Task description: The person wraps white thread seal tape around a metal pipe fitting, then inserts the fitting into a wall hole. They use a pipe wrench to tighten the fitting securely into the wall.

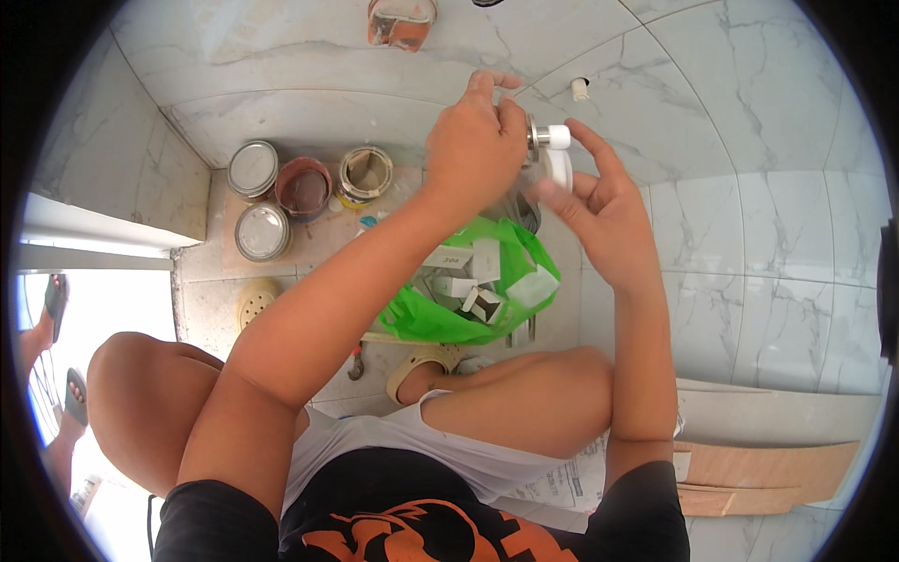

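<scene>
My left hand (478, 145) is closed around a shiny metal pipe fitting (534, 139) with a round flange. The fitting's end points right and is covered in white (558, 137), which looks like wound thread seal tape. Just below that end, my right hand (604, 211) has its thumb and fingers curled round a white roll of thread seal tape (558, 169). Its index finger stretches up beside the white end. Both hands are raised in front of the tiled wall. Under them, a green plastic bag (426, 320) holds several small white boxes (485, 259).
Several paint cans (263, 232) stand on the floor at left, near an open tin (365, 174). A pipe stub (580, 89) and an orange pipe opening (401, 23) come out of the marble-look wall. Wooden boards (768, 471) lie at right. Another person's feet (70, 412) show at far left.
</scene>
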A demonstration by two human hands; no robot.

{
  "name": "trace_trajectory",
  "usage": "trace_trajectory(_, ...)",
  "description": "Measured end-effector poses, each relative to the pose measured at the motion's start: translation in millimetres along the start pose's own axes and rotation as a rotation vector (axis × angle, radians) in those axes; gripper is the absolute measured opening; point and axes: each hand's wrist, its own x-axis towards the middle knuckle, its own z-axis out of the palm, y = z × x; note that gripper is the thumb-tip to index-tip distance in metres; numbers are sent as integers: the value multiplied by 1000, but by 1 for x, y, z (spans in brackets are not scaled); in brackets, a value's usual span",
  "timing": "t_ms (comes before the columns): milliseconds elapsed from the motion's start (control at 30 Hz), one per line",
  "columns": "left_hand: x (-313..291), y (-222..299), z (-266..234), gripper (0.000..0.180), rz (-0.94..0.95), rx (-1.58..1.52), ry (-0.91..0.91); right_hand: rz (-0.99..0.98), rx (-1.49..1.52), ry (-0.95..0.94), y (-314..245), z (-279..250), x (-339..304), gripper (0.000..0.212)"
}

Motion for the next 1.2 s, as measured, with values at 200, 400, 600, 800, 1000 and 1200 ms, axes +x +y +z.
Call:
trace_trajectory(200,-5,1,-2,29,295,306,-51,-125,207,115,-7,-5,-1,71)
trace_trajectory(400,-6,8,-6,29,503,201,-195,-37,301,215,4,-18,21,61)
trace_trajectory(600,-7,11,-5,30,230,-15,-116,210,227,71,9,-13,14,61)
trace_trajectory(800,6,0,-5,29,231,293,45,-24,102,79,-9,6,-5,67)
trace_trajectory(1000,-7,1,-4,29,406,266,-107,-116,262,163,-9,-15,9,66)
trace_trajectory(1200,-13,13,-6,30,307,-31,-200,107,220,159,9,-18,20,69)
